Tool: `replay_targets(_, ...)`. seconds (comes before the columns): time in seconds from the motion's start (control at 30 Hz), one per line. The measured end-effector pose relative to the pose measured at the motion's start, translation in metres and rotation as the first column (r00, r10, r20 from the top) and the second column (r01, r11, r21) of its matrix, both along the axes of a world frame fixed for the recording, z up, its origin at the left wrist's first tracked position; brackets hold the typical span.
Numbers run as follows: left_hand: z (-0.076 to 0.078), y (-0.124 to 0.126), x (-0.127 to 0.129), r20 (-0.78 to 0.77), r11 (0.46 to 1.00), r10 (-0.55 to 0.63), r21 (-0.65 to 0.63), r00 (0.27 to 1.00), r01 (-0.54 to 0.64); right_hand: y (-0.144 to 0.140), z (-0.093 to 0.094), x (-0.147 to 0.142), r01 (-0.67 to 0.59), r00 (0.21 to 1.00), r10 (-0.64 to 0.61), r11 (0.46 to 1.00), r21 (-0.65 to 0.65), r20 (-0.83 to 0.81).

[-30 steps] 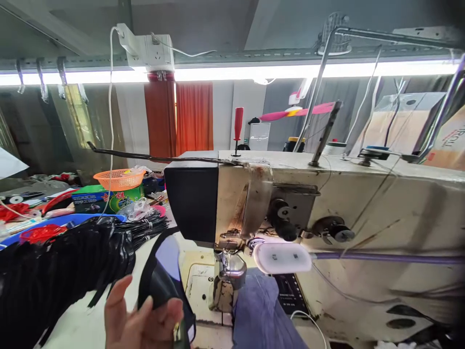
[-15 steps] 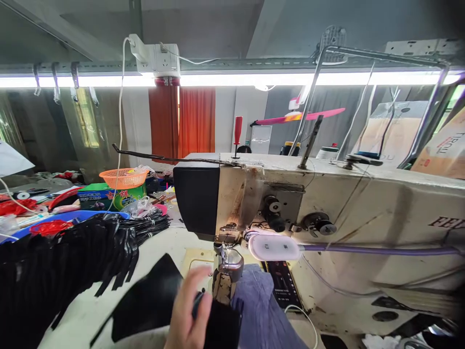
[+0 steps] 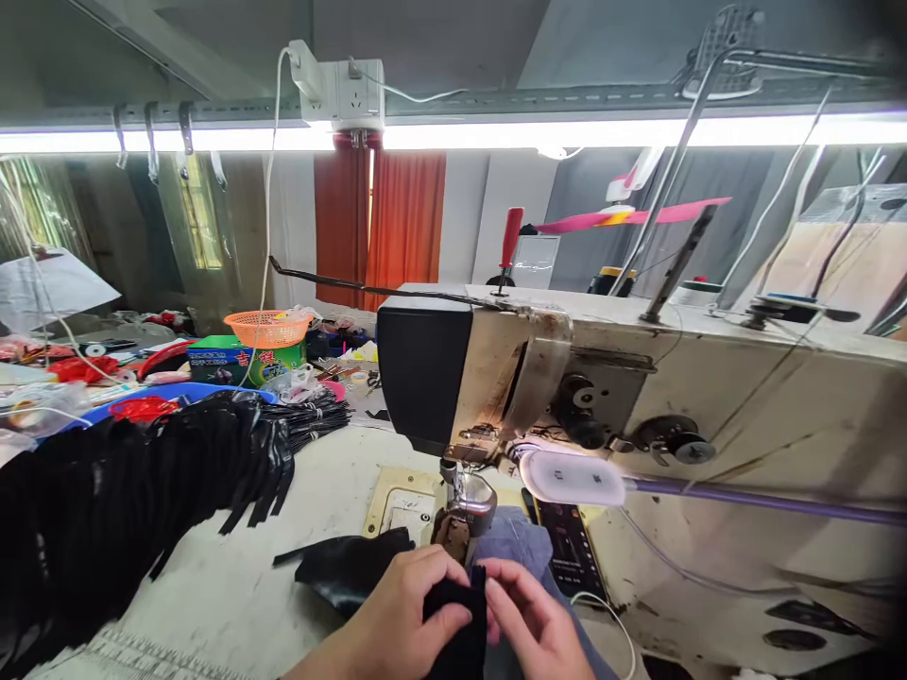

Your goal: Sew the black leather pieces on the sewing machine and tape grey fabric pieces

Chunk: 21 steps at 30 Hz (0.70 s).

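A: Nearest entry: where was the black fabric (image 3: 462,652)?
B: Toward the near edge of the counter (image 3: 233,586), in front of the sewing machine (image 3: 765,425), held between both hands. The left hand (image 3: 403,604) had its fingers closed on it, thumb uppermost; the right hand (image 3: 542,623) pinched its upper end, fingers narrow.
A: Adjacent items?
B: A shiny black piece (image 3: 347,569) lay just beside the left hand, partly hidden by it. Whether it joined the held fabric, I could not tell. Bluish-purple cloth (image 3: 510,536) lay just beyond the right hand.
A: Toward the counter's left edge?
B: A heap of black strips (image 3: 142,510), a blue basin (image 3: 188,389) behind it.
A: Farther?
B: An orange basket (image 3: 269,329) sat on a green box (image 3: 284,366). A red screwdriver (image 3: 511,236) stood upright atop the machine. Farthest noted: orange curtains (image 3: 411,227).
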<state>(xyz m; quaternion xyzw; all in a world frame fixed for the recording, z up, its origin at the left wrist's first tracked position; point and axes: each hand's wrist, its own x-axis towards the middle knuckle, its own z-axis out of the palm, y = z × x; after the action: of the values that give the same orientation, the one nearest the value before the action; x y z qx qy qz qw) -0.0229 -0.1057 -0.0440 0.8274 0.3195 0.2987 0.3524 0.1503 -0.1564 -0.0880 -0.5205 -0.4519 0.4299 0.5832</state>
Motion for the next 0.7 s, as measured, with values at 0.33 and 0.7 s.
replay_targets(0.33, -0.037, -0.006, 0.007, 0.330, 0.793, 0.027, 0.568, 0.944, -0.221, 0.008, -0.001, -0.013, -0.055, 0.978, 0.029, 0.991, -0.124, -0.204)
replay_targets(0.7, -0.033, -0.008, -0.001, 0.228, 0.723, 0.052, 0.663, 0.972, -0.194, 0.006, -0.002, -0.020, -0.077, 0.992, 0.069, 0.994, -0.073, -0.102)
